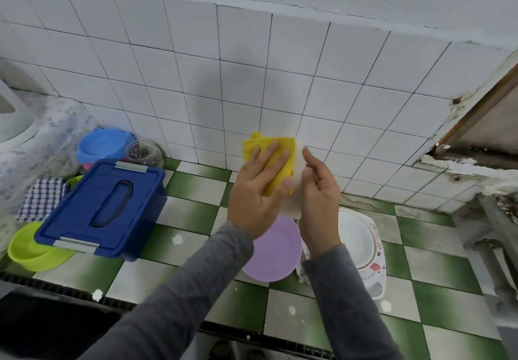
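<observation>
Both hands are raised above the counter (437, 270), in front of the tiled wall (246, 74). The left hand (256, 194) lies flat on a yellow cloth (283, 153), fingers straight and spread, pressing the cloth against a white dish (293, 205). The right hand (319, 200) holds the dish from the other side, with its fingers curled round the edge and the forefinger pointing up. We cannot make out the exact shape of the dish, because it is blurred and largely covered by the cloth and the hands. It is held in the air between the two palms, clear of the counter.

Directly below the hands we find a purple plate (276, 253) resting on the green and white tiles. Just beside it, to the right, stands a stack of white bowls (361, 244) with a flower pattern on the outside.

Well apart to the left we find a blue box (84, 219) with a shut lid and grey clips. A green bowl (30, 250) sits at its near corner. A checked cloth (42, 200) lies against its left side. Behind the box, near the wall, stand a blue bowl (103, 144) and a clear jar (144, 151) with dark contents.
</observation>
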Demonstrator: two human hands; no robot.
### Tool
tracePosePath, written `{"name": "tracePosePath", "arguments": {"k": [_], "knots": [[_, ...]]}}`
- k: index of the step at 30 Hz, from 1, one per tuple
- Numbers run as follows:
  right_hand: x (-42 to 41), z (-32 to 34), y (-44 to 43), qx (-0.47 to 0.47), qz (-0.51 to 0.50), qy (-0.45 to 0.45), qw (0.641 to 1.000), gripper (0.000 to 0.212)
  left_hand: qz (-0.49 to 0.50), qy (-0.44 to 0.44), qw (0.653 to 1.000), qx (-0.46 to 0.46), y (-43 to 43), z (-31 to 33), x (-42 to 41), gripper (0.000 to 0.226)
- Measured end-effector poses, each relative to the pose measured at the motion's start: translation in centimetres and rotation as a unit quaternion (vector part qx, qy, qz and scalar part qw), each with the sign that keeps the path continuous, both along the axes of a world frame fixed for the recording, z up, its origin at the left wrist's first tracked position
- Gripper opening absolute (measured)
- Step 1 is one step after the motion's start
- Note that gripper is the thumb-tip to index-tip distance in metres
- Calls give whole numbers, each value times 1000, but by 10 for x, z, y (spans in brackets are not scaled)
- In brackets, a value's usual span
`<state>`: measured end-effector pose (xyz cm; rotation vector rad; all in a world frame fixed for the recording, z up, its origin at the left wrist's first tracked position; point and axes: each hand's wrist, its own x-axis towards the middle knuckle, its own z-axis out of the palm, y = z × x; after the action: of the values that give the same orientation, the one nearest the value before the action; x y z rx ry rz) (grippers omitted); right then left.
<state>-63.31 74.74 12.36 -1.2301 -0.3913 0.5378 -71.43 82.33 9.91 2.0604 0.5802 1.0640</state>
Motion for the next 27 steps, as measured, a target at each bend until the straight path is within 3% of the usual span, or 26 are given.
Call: {"name": "tracePosePath", "arguments": {"k": [3,6,9,11,13,18,21,24,27], "knots": [[-9,3,1,-6,17,-61,998,38,34,27,998,-51,19,13,-1,35],[-15,4,1,-4,32,-82,996,35,91,53,994,-35,35,24,2,36],[-13,9,4,4,24,-82,996,36,93,12,993,69,31,23,3,37],[-11,13,8,5,18,-81,997,37,97,-19,976,192,26,15,-1,33],[-11,17,9,8,28,-90,996,36,95,-17,964,248,29,12,-5,34],[-15,22,5,10,49,-117,992,38,80,10,989,120,54,25,-10,47],[-13,22,7,13,31,-112,993,36,54,-10,979,197,54,27,-10,39],[-15,20,10,10,21,-102,995,36,87,-13,959,268,50,28,-8,33],[-12,23,11,13,38,-110,993,36,101,-9,967,232,50,37,-9,31]]}}
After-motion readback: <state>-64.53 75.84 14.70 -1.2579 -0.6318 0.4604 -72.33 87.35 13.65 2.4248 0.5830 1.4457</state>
